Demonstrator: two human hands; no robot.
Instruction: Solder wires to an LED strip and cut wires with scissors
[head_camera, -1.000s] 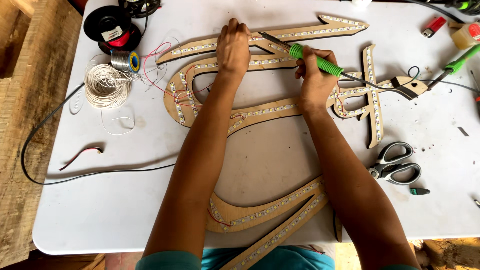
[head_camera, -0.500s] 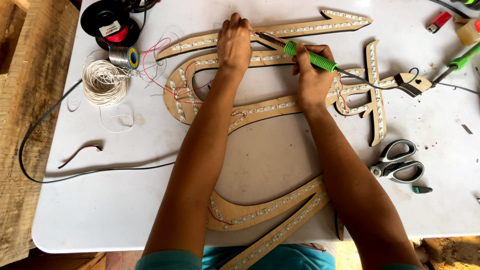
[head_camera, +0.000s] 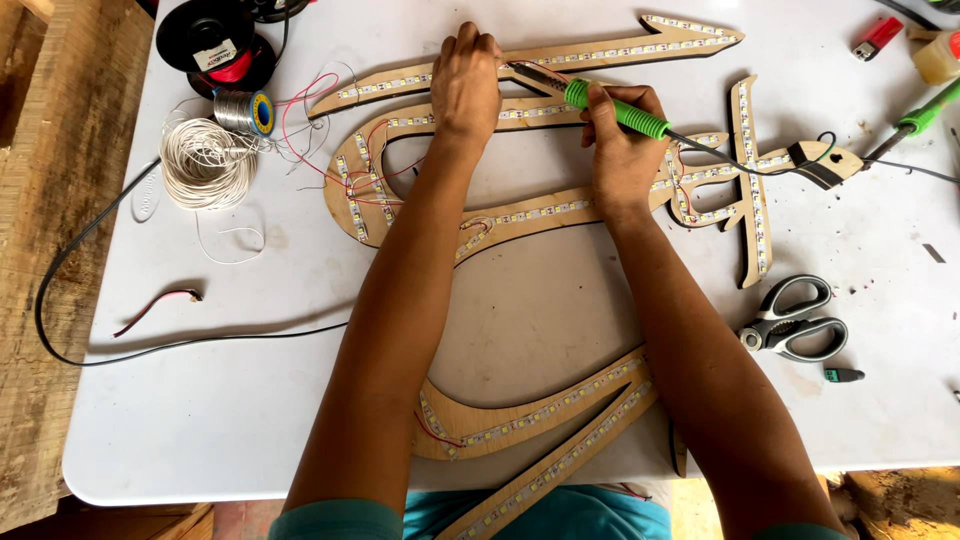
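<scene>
A green-handled soldering iron (head_camera: 605, 108) points left, its tip meeting the LED strips on a large curved wooden sign cutout (head_camera: 520, 215) at the far middle of the white tabletop (head_camera: 200, 400). The right hand (head_camera: 622, 150) has its grip clenched around the handle. The left hand (head_camera: 465, 85) presses fingers down on the cutout beside the tip; whether it pinches anything is unclear. This looks like soldering a strip joint, which calls for a steady tip. Far left lie wire coils (head_camera: 205, 160); near right, scissors (head_camera: 795, 320).
</scene>
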